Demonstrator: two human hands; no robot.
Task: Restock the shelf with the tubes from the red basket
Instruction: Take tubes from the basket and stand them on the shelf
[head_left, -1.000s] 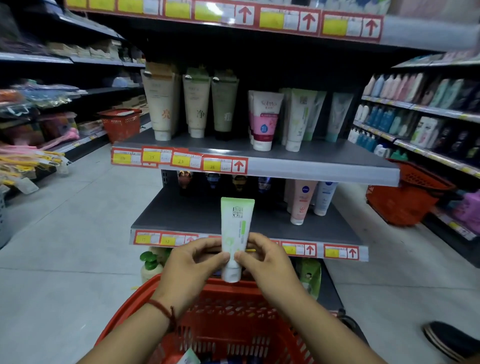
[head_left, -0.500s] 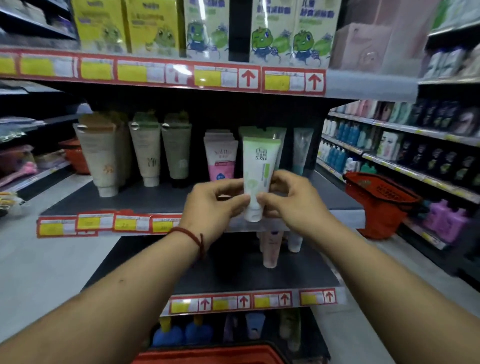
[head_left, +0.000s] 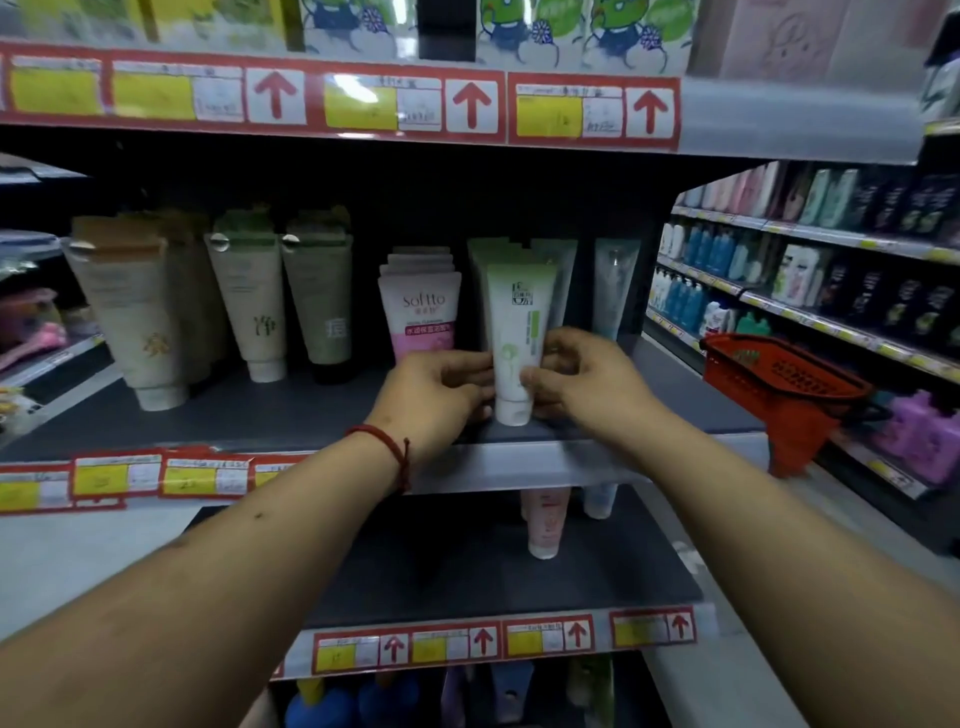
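Fingers (head_left: 462, 370) of the left hand (head_left: 436, 395) and right hand (head_left: 587, 387) pinch one white-green tube (head_left: 514, 332), upright, cap downward, at the shelf (head_left: 260, 415).

- The tube (head_left: 514, 338) looks like smooth, slightly glossy plastic.
- The shelf (head_left: 311, 410) looks matt dark.
- The price labels (head_left: 363, 101) look glossy.
- The far-right basket (head_left: 779, 379) is red plastic mesh.

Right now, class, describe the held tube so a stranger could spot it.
At the grey metal shelf, right of the pink Softto tubes, is a white plastic tube with a green top. Only it is pinched by left hand and right hand.
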